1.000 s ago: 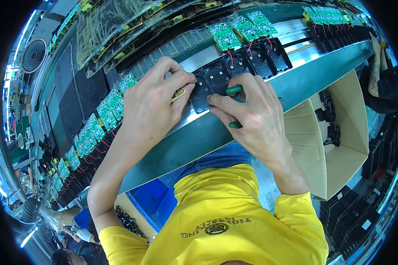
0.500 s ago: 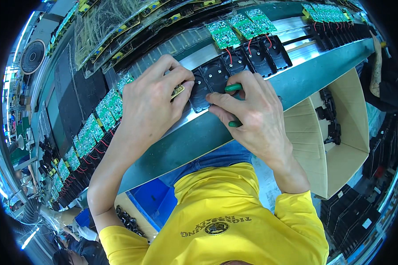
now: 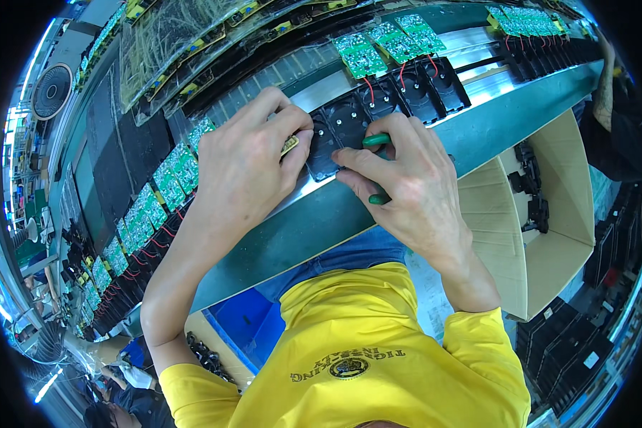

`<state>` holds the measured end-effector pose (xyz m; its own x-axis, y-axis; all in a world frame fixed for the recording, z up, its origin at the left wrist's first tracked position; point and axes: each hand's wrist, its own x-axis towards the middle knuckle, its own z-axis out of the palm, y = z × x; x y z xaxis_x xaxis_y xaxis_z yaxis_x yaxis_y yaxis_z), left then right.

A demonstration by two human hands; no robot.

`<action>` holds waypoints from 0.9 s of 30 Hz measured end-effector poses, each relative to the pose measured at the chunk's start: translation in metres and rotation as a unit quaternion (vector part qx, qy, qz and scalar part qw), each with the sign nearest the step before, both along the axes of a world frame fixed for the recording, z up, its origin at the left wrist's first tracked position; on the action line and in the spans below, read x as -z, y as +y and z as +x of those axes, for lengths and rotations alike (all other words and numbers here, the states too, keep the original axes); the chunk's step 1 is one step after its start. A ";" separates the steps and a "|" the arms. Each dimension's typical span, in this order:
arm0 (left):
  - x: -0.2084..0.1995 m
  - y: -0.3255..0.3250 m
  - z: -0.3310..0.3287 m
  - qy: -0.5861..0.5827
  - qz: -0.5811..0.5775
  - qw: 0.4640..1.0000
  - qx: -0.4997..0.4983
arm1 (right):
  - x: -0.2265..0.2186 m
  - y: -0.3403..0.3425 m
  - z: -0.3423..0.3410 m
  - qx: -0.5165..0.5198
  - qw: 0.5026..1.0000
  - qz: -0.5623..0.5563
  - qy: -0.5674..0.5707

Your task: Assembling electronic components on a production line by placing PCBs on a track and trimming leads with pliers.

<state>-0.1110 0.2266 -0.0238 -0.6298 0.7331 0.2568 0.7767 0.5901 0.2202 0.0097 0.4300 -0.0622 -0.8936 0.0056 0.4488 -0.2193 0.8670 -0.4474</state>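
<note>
My left hand [image 3: 246, 160] is closed, its thumb and fingers pinching a small board with a yellowish edge [image 3: 289, 145], most of it hidden by the fingers. In my right hand [image 3: 417, 185] is a green-handled tool, seemingly pliers [image 3: 376, 140]; its working end is hidden under the fingers. My right fingertips reach down over one of the black plastic housings [image 3: 346, 118], which stand side by side in a row. Further along that row, green circuit boards [image 3: 358, 57] are joined to the housings by red wires.
The row runs on a metal rail along the green bench edge [image 3: 264, 246], with more wired boards [image 3: 146, 217] at left. Stacked trays [image 3: 185, 53] stand behind. A cardboard box [image 3: 560, 264] with black parts is at right, a blue bin [image 3: 246, 321] below. Another person's arm [image 3: 604, 93] shows at far right.
My hands hold almost the same pose, the left one shifting only slightly. At far right the other person's arm has moved a little.
</note>
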 end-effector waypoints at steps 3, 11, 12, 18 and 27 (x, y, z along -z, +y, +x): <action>0.000 0.002 0.001 0.029 -0.005 1.000 0.007 | 0.000 0.000 0.000 -0.001 1.000 -0.002 -0.001; 0.000 0.003 0.001 0.037 -0.010 0.999 0.010 | -0.001 0.001 0.000 -0.003 1.000 -0.001 -0.001; 0.000 0.004 0.002 0.045 -0.018 0.999 0.009 | -0.001 0.001 0.001 -0.002 1.000 -0.001 -0.002; 0.003 0.009 0.005 0.056 -0.005 0.998 0.006 | -0.004 -0.001 0.000 0.001 1.000 -0.003 -0.009; 0.007 0.009 0.012 0.033 0.005 0.999 -0.025 | -0.051 -0.002 -0.025 -0.138 0.930 -0.342 0.004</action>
<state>-0.0992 0.2355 -0.0311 -0.6466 0.6984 0.3069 0.7596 0.6262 0.1755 -0.0152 0.4284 -0.0114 -0.9001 0.0623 0.4311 -0.3969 0.2909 -0.8706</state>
